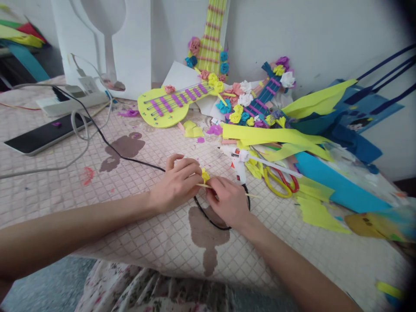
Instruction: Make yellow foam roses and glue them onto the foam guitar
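Gripping thin stick [203, 186] with left hand [181, 182] and right hand [228, 201], fingers closed. Holding yellow paper piece [205, 175] between both grips

Counter [162, 247], layout: power strip [53, 105] sat at the back left, flat device [45, 135] in front of it with a paper scrap [56, 125] on top. Upright board [139, 47] stood behind the strip. Toy guitar [177, 114] lay back centre, right of the board; smaller guitar [264, 94] to its right among paper flowers [238, 112]. Glue gun [239, 167] lay nearer the front, scissors [279, 184] just right of it. Paper sheets [338, 180] spread right of the scissors; bag [364, 110] behind them. Cable [134, 161] ran from strip toward gun.
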Tool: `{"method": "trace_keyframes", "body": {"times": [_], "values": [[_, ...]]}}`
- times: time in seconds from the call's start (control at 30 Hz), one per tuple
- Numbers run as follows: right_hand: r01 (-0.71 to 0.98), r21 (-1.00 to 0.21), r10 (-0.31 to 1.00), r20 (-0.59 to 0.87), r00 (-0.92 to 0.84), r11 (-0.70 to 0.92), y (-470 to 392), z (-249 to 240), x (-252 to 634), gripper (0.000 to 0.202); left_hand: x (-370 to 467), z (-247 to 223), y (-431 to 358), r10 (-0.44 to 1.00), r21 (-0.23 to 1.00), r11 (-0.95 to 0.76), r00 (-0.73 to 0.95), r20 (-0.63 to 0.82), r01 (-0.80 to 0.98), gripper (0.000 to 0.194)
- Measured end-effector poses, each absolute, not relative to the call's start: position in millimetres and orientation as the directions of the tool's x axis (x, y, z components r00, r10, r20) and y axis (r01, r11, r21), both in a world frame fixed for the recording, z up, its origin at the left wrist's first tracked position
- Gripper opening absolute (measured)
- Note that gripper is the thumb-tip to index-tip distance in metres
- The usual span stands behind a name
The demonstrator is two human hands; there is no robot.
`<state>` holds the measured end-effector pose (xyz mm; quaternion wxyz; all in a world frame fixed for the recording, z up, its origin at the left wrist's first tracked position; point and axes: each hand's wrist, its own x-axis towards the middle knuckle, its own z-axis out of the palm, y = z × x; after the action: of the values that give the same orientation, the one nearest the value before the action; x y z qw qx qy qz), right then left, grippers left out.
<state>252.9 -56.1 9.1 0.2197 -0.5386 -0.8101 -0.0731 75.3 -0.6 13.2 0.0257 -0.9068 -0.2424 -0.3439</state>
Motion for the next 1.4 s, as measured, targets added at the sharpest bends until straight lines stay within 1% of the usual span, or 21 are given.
{"method": "trace_keyframes", "body": {"times": [0.13, 0.27, 0.33, 0.43, 0.6, 0.73, 0.83, 0.9, 1.1, 1.23, 1.4], "values": [[0.908, -0.091, 0.842, 0.420, -0.338, 0.409, -56.2, 9.2, 253.4, 0.008, 74.5, 12.2, 0.0, 0.428, 0.149, -0.887, 0.661, 0.616, 0.437, 0.009], [0.910, -0.060, 0.846, 0.397, -0.355, 0.410, -56.6, 8.6, 253.2, 0.010, 75.3, 13.8, -1.7, 0.459, 0.189, -0.879, 0.672, 0.581, 0.437, 0.003], [0.910, -0.057, 0.848, 0.391, -0.358, 0.411, -56.8, 8.2, 253.0, 0.010, 76.2, 14.7, -3.0, 0.472, 0.199, -0.873, 0.670, 0.573, 0.445, 0.005], [0.910, -0.062, 0.850, 0.386, -0.358, 0.411, -57.1, 8.0, 252.9, 0.010, 77.2, 14.1, -4.1, 0.460, 0.176, -0.876, 0.669, 0.584, 0.449, 0.008], [0.908, -0.059, 0.854, 0.370, -0.366, 0.414, -57.4, 9.1, 252.7, 0.012, 77.0, 11.3, -4.1, 0.435, 0.129, -0.883, 0.680, 0.591, 0.452, 0.001], [0.911, -0.057, 0.864, 0.348, -0.364, 0.407, -57.5, 10.0, 252.8, 0.009, 76.1, 11.7, -3.8, 0.436, 0.139, -0.884, 0.682, 0.587, 0.446, 0.005], [0.923, -0.059, 0.882, 0.326, -0.342, 0.380, -57.4, 10.1, 253.1, 0.004, 75.6, 12.6, -3.6, 0.439, 0.156, -0.886, 0.679, 0.588, 0.438, 0.003], [0.932, -0.055, 0.892, 0.313, -0.325, 0.359, -57.3, 10.2, 253.2, 0.007, 75.6, 12.9, -3.5, 0.446, 0.163, -0.883, 0.678, 0.585, 0.440, 0.003], [0.952, -0.003, 0.918, 0.266, -0.293, 0.305, -58.4, 13.3, 250.8, 0.014, 76.7, 12.4, -3.5, 0.447, 0.164, -0.880, 0.664, 0.599, 0.445, 0.013], [0.960, 0.025, 0.928, 0.250, -0.277, 0.279, -59.4, 14.6, 249.2, 0.013, 77.0, 12.2, -3.3, 0.434, 0.150, -0.887, 0.675, 0.597, 0.437, 0.011], [0.958, 0.043, 0.927, 0.243, -0.286, 0.284, -60.0, 15.0, 249.0, 0.011, 76.7, 11.2, -3.1, 0.411, 0.114, -0.892, 0.683, 0.604, 0.437, 0.007]]}}
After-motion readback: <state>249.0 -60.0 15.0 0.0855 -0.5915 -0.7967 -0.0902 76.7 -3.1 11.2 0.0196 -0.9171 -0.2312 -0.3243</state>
